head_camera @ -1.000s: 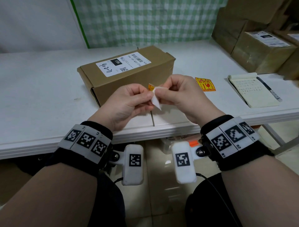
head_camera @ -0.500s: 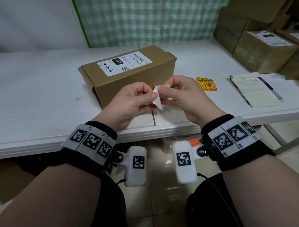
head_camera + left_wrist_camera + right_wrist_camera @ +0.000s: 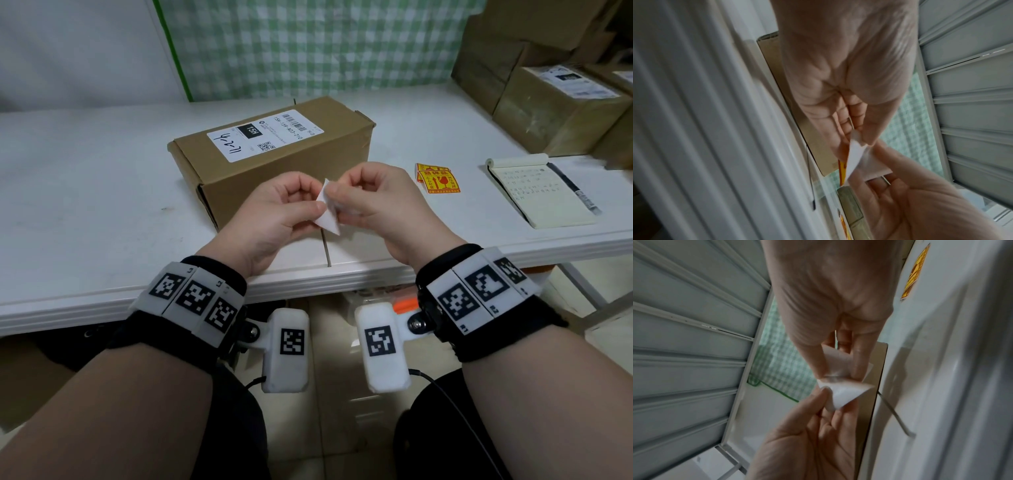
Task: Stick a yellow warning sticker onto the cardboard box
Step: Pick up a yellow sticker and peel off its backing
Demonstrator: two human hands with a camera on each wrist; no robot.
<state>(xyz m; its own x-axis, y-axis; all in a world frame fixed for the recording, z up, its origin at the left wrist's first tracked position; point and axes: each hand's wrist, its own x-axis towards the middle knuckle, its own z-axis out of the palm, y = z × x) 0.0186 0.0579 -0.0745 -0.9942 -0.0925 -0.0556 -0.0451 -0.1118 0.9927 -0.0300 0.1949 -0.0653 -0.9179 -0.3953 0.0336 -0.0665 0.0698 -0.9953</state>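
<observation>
A brown cardboard box (image 3: 274, 161) with a white shipping label (image 3: 263, 135) lies on the white table (image 3: 85, 205). Just in front of it, above the table's near edge, both hands hold one small sticker sheet (image 3: 327, 216). My left hand (image 3: 317, 204) pinches its left side and my right hand (image 3: 337, 202) pinches its right side. Only its white backing shows in the head view. The left wrist view shows a white flap (image 3: 854, 155) parted from a yellow-orange edge (image 3: 842, 172). From the right wrist, the white paper (image 3: 842, 391) is folded between both hands' fingertips.
Spare yellow warning stickers (image 3: 436, 180) lie on the table right of the hands. Further right are an open notepad (image 3: 537, 192) and a pen (image 3: 575, 188). Several cardboard boxes (image 3: 555, 106) are stacked at the back right. A narrow seam (image 3: 325, 250) splits the tabletop below the hands.
The sticker's yellow corner, visible between the fingers a second ago, is now hidden behind the white backing in the head view. Both hands keep their pinch and have barely shifted.
</observation>
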